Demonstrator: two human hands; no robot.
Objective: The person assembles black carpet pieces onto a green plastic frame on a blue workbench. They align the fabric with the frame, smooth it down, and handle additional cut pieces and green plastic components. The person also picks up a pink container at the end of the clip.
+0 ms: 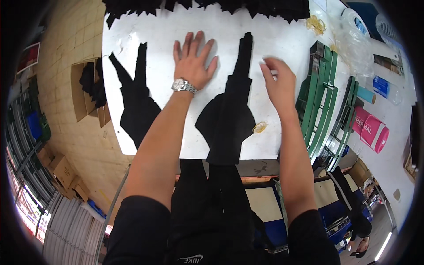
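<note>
Resting the left hand (pixel 193 62) flat, with fingers spread, on the white table (pixel 163 35), between the left black cloth (pixel 136 99) and the right black cloth (pixel 227 104), laid slightly past the front edge. Holding the right hand (pixel 280 81) partly open, with fingers loosely curled, beyond yellow rubber bands (pixel 257 130) beside that cloth.

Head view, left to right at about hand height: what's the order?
Cardboard box → forked black cloth piece → left hand → second black cloth piece → right hand → green frames → pink cylindrical container.
</note>
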